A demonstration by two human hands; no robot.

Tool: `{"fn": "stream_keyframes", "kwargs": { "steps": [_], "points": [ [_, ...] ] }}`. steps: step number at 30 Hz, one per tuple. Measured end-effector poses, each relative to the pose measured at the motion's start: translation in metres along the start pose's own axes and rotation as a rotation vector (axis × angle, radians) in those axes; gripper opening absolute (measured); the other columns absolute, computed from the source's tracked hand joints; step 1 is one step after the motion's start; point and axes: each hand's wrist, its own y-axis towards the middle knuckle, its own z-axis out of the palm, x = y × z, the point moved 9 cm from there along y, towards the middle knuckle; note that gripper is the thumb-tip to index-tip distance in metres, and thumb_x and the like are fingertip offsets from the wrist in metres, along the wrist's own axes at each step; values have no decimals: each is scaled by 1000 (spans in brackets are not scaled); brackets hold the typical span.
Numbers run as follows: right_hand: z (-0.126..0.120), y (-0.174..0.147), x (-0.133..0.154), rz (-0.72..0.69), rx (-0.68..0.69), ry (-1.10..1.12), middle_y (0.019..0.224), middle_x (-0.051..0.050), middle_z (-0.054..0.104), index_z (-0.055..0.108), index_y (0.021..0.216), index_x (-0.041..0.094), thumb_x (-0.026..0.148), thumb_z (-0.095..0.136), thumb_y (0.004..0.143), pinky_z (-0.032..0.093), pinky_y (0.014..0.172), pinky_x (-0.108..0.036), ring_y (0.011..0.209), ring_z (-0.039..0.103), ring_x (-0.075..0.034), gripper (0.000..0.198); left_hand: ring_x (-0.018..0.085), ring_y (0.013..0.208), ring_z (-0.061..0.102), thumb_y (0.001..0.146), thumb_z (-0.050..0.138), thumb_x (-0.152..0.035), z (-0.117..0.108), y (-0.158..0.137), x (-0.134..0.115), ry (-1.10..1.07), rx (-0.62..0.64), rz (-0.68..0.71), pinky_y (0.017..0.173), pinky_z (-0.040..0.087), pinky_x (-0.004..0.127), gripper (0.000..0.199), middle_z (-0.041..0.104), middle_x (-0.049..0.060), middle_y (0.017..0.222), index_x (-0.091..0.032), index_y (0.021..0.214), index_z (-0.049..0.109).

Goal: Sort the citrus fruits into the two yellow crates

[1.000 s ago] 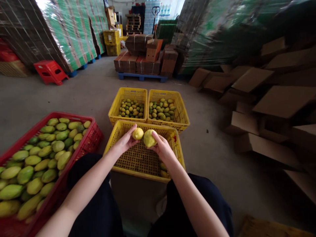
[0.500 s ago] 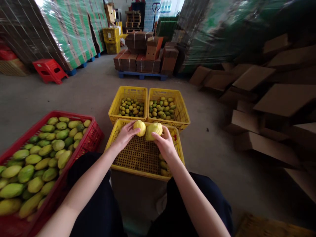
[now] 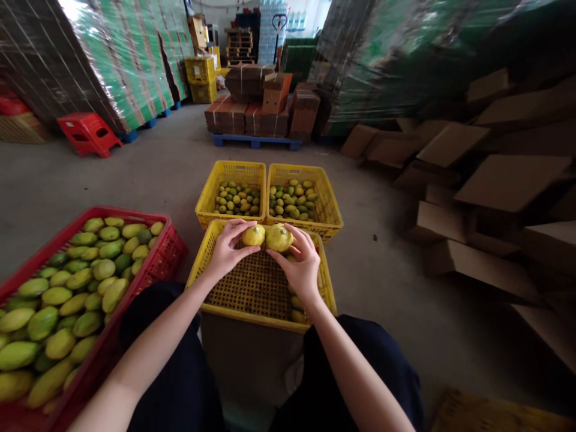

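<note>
The yellow perforated plastic crate (image 3: 252, 318) sits below your hands. Your right hand (image 3: 303, 264) pinches the larger lumpy yellow-green fruit (image 3: 279, 238); your left hand (image 3: 226, 249) pinches the smaller rounder yellow fruit (image 3: 253, 235), just left of it. Long axes and contact unclear. Your right arm part-hides the yellowish oval fruits (image 3: 297, 303) inside.

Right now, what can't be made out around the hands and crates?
All in the head view:
Undersides of the smaller fruit in the left hand and the larger fruit in the right hand: turned away from the camera.
Count of fruits at the near yellow crate's right side: right hand and forearm cover some.
Red crate's left end: cut off by the left edge.
Any labels on the distant bottles: too small.
</note>
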Motion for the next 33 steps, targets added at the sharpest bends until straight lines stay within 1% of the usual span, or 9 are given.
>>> {"fn": "stream_keyframes", "kwargs": {
  "steps": [7,11,14,17,21,25,27,29,33],
  "points": [
    [-4,-2,11,-127,-45,-128,124,-5,60,65,120,35,23,73,75,49,100,-49,115,57,-27,48,25,114,52,68,81,-27,0,-4,-16,263,33,125,110,35,41,40,59,5,110,-35,107,73],
    [-3,-2,8,-97,-28,-88,127,-6,60,64,121,35,24,73,75,46,103,-50,119,55,-28,48,25,113,53,66,83,-27,-1,-5,-18,262,17,118,110,34,39,40,61,5,109,-34,105,74],
    [2,1,-6,53,19,118,132,-5,58,61,124,33,28,76,72,49,99,-46,123,52,-27,55,24,117,53,66,83,-25,-2,-4,-10,141,5,41,107,38,36,44,61,5,115,-32,107,72],
    [9,1,-23,271,46,420,123,-4,64,59,119,30,30,79,68,52,93,-39,111,60,-23,55,21,112,58,67,81,-22,-5,-1,11,-136,-35,-136,98,45,31,46,64,5,118,-27,111,68],
    [26,-5,-36,514,87,677,103,-2,71,65,103,25,34,77,67,53,84,-35,96,65,-21,39,20,105,63,73,73,-19,1,-2,45,-474,-66,-424,89,49,27,28,70,6,106,-18,101,69],
    [47,-15,-46,638,90,800,93,-1,71,65,91,24,40,76,65,53,77,-32,93,65,-22,32,22,102,64,79,65,-22,17,-13,67,-672,-116,-627,87,50,30,16,71,8,96,-14,93,69],
    [54,-23,-52,685,73,799,86,0,70,63,88,24,43,77,64,53,73,-30,87,65,-20,33,20,101,63,81,65,-27,26,-20,70,-714,-127,-654,88,50,30,20,71,7,97,-15,96,68],
    [57,-29,-59,713,40,771,80,2,68,60,87,24,41,79,62,52,70,-28,80,64,-18,35,16,94,63,78,70,-29,29,-24,70,-695,-149,-624,85,49,26,24,69,3,96,-17,99,66],
    [54,-34,-63,742,-22,747,73,6,64,58,83,23,30,82,58,48,62,-23,69,59,-13,35,10,78,60,66,81,-25,28,-27,69,-609,-179,-569,74,47,20,29,65,-2,84,-18,87,62]
  ]
}}
